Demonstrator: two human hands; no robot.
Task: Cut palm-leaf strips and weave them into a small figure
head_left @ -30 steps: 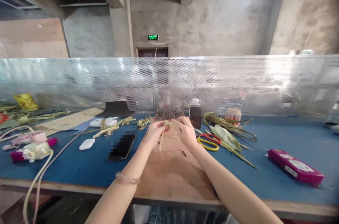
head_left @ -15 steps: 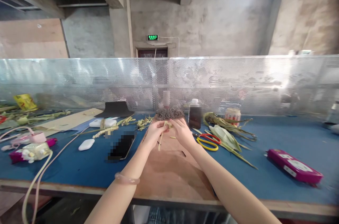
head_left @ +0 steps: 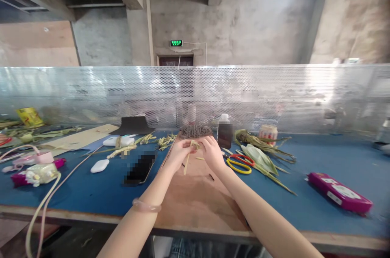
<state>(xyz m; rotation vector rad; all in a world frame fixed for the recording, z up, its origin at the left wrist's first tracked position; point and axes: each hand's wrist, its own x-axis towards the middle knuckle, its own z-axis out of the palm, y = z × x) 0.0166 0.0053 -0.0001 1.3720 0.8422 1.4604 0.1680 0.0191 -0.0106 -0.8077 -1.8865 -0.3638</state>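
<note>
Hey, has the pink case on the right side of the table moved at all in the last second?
No. The pink case lies at the same spot on the blue table, right of the scissors; only the camera view shifts slightly.

a green sign above the dark doorway in the concrete back wall reads "exit" in white letters, under a line of characters too small to read. print on the yellow packet and the magenta case is illegible.
</note>
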